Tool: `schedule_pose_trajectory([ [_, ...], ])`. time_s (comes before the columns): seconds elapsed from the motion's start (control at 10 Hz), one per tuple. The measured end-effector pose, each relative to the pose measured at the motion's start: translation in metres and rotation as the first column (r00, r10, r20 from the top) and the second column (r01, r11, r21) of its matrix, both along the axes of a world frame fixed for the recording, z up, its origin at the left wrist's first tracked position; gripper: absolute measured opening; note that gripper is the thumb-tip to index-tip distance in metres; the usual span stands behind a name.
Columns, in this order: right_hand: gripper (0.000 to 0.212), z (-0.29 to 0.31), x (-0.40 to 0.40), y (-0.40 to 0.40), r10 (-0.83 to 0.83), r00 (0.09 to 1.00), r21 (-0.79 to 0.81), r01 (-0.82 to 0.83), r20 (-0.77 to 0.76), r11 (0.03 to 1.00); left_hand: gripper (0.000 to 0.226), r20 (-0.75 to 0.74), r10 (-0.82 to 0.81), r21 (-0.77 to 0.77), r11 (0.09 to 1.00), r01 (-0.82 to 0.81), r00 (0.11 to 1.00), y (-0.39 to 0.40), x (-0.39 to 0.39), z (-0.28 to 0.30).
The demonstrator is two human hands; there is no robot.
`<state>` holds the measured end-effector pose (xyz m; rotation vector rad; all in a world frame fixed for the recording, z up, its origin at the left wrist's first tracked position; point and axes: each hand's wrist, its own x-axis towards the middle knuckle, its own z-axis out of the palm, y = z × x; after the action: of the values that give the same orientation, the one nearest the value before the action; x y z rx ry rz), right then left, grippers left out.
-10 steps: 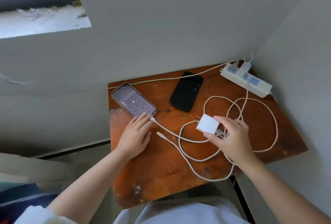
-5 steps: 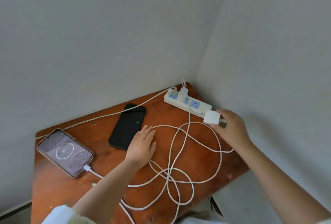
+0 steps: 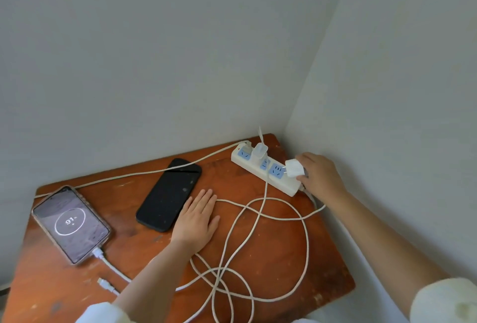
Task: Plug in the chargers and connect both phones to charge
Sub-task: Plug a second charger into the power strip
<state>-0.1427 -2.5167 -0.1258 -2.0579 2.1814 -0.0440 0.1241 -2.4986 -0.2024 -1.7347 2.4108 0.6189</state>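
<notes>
My right hand point(image 3: 320, 175) grips a white charger block point(image 3: 294, 168) with its prongs just at the rightmost blue socket of the white power strip point(image 3: 265, 168). Another white charger point(image 3: 259, 153) sits plugged into the strip. My left hand point(image 3: 197, 219) lies flat and open on the wooden table point(image 3: 271, 253), beside a dark phone point(image 3: 170, 193). At the left, a lit phone point(image 3: 71, 223) shows 91 in a ring, with a white cable point(image 3: 111, 266) plugged in. A loose cable end point(image 3: 105, 284) lies near the front edge.
Long white cable loops point(image 3: 258, 245) sprawl over the table between my arms. Grey walls meet in a corner right behind the power strip. The table's right edge runs close to the right wall.
The view swung right toward the corner. My right hand carried the charger block from mid-table to the power strip. My left hand left the lit phone and settled beside the dark phone.
</notes>
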Motion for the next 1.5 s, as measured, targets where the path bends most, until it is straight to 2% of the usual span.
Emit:
schedule_pose_trajectory([
  [0.2, 0.049, 0.004, -0.002, -0.016, 0.105, 0.992, 0.067, -0.100, -0.073, 0.993, 0.055, 0.006, 0.009, 0.014, 1.000, -0.009, 1.000, 0.001, -0.001, 0.000],
  [0.5, 0.053, 0.016, 0.011, -0.020, 0.293, 0.925, 0.147, -0.264, -0.243, 0.953, 0.055, 0.017, 0.024, 0.011, 1.000, -0.024, 1.000, 0.001, -0.003, 0.002],
  [0.6, 0.051, 0.013, 0.017, -0.019, 0.333, 0.890, 0.152, -0.299, -0.311, 0.942, 0.055, 0.014, 0.023, 0.013, 1.000, -0.023, 1.000, 0.001, -0.003, 0.000],
  [0.8, 0.041, 0.005, 0.034, -0.024, 0.468, 0.729, 0.167, -0.449, -0.500, 0.878, 0.055, 0.014, 0.028, 0.006, 1.000, -0.029, 0.999, 0.002, -0.003, 0.000],
  [0.9, 0.029, 0.012, 0.037, -0.033, 0.497, 0.714, 0.187, -0.472, -0.493, 0.862, 0.055, 0.017, 0.029, 0.004, 1.000, -0.029, 0.999, 0.001, -0.003, 0.000],
  [1.1, 0.029, 0.025, 0.025, -0.044, 0.392, 0.884, 0.121, -0.373, -0.257, 0.920, 0.055, 0.010, 0.018, 0.007, 1.000, -0.018, 1.000, 0.000, -0.001, -0.001],
  [1.2, 0.020, 0.029, 0.024, -0.043, 0.391, 0.872, 0.142, -0.365, -0.293, 0.920, 0.055, -0.001, 0.019, 0.005, 1.000, -0.019, 1.000, 0.001, 0.000, -0.004],
  [1.3, 0.021, 0.024, 0.026, -0.035, 0.406, 0.839, 0.128, -0.387, -0.362, 0.913, 0.055, -0.013, 0.020, 0.007, 1.000, -0.020, 1.000, 0.001, 0.000, -0.004],
  [1.4, 0.030, 0.013, 0.029, -0.026, 0.367, 0.829, -0.002, -0.406, -0.423, 0.914, 0.055, -0.018, 0.018, 0.009, 1.000, -0.018, 1.000, 0.001, 0.001, -0.002],
  [1.5, 0.041, -0.004, 0.025, -0.020, 0.364, 0.862, 0.108, -0.349, -0.353, 0.931, 0.055, -0.032, 0.019, 0.009, 1.000, -0.019, 0.999, 0.000, 0.001, -0.001],
])
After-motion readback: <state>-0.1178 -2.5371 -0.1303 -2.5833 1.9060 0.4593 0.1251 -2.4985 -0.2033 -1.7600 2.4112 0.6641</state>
